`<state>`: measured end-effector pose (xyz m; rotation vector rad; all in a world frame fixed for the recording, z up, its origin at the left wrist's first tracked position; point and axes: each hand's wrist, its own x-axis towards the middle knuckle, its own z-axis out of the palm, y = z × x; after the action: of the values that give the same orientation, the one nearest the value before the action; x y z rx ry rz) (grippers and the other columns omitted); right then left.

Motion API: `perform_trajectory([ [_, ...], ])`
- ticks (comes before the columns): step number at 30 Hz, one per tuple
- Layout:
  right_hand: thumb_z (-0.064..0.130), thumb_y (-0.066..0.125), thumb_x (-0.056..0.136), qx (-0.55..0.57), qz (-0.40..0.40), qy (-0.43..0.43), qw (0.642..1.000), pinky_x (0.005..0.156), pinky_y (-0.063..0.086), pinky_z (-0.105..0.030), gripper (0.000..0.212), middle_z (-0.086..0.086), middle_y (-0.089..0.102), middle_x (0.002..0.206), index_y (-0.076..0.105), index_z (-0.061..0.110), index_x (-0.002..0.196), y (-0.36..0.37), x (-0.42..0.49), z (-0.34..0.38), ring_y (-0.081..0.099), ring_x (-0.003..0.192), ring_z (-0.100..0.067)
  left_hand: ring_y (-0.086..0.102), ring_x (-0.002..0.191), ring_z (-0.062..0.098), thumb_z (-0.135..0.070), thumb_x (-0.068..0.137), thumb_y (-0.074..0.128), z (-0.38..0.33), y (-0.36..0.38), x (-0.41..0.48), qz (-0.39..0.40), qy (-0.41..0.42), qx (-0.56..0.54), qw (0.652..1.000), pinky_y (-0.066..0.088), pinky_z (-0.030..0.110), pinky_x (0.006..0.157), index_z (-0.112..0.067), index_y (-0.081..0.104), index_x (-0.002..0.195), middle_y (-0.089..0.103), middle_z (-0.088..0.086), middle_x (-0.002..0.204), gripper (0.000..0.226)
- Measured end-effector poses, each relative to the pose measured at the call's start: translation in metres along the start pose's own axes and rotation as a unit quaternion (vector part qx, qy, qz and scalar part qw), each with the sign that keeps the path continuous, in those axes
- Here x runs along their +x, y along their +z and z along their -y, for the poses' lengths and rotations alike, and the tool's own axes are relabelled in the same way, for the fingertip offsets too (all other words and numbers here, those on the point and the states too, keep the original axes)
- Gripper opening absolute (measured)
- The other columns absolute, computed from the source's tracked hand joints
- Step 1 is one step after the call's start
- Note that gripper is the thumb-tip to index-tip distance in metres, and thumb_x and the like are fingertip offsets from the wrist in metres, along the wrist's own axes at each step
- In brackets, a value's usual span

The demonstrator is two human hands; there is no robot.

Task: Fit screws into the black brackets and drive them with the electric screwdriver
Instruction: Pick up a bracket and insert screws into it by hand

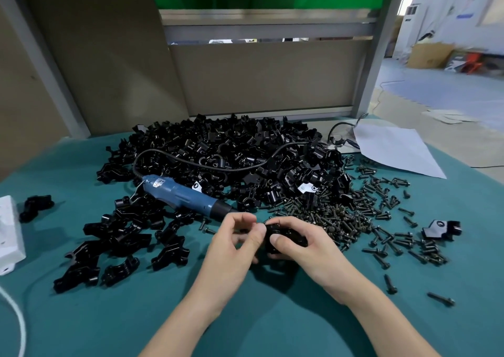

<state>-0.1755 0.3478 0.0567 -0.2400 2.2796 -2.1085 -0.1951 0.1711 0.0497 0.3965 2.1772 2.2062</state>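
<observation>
On the bench (163, 315) at left lies the screwdriver (185, 195), untouched. The left hand (234, 244) pinches the left end of the bracket (283, 236) and the right hand (308, 247) grips its body. I cannot see any screw there. The bracket seems stiff and light, best held by the body.

Glossy black brackets (218, 160) heaped on a matt teal cloth table cover (245, 315) — dark metal screws (341, 214), a smooth blue plastic electric screwdriver (185, 195), white paper sheet (395, 149).
</observation>
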Motion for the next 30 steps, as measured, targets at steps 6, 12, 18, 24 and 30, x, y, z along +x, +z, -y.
perform_trajectory([
  [6,0.019,0.068,0.099,-0.009,-0.006,0.006,1.0,0.093,0.06,-0.032,0.02,-0.001,0.078,0.107,0.075,0.036,0.107,0.001,-0.002,0.002,0.075,0.101,-0.021,0.063,0.073,0.007,-0.018,0.095,0.067,-0.001,0.0,0.002,-0.001,0.003,0.02,1.0,0.052,0.021,0.062,-0.03,0.069,0.088,0.069,-0.008,0.081,0.014],
  [12,0.017,0.068,0.1,0.016,-0.015,0.02,1.0,0.094,0.06,-0.038,0.017,-0.004,0.078,0.108,0.076,0.027,0.11,0.0,-0.002,0.002,0.074,0.103,-0.023,0.063,0.072,0.007,-0.037,0.096,0.062,-0.003,0.002,0.0,-0.015,-0.003,0.014,1.0,0.051,0.019,0.061,-0.039,0.067,0.091,0.07,-0.011,0.086,0.007],
  [18,0.015,0.066,0.1,0.035,-0.012,0.022,0.999,0.091,0.061,-0.034,0.018,-0.007,0.077,0.108,0.077,0.028,0.105,0.001,0.0,0.002,0.075,0.102,-0.023,0.064,0.08,0.004,-0.016,0.096,0.067,-0.003,0.001,0.0,0.003,0.012,0.046,0.999,0.053,0.021,0.062,-0.038,0.069,0.091,0.071,-0.012,0.091,0.022],
  [24,0.023,0.068,0.096,0.061,-0.009,0.024,0.998,0.092,0.06,-0.035,0.015,-0.007,0.077,0.11,0.077,0.027,0.108,0.0,0.002,0.0,0.074,0.106,-0.022,0.067,0.079,0.01,-0.033,0.097,0.061,-0.006,0.002,-0.001,-0.01,-0.011,-0.003,1.0,0.054,0.023,0.065,-0.031,0.066,0.108,0.072,-0.005,0.092,0.013],
  [30,0.044,0.072,0.083,0.04,-0.008,0.02,0.999,0.096,0.06,-0.039,0.028,-0.004,0.077,0.109,0.076,0.034,0.109,-0.001,0.001,-0.002,0.074,0.105,-0.02,0.06,0.058,0.011,-0.044,0.097,0.056,-0.007,0.001,0.0,-0.001,-0.036,0.044,0.998,0.048,0.02,0.055,-0.013,0.068,0.082,0.067,-0.003,0.068,0.036],
])
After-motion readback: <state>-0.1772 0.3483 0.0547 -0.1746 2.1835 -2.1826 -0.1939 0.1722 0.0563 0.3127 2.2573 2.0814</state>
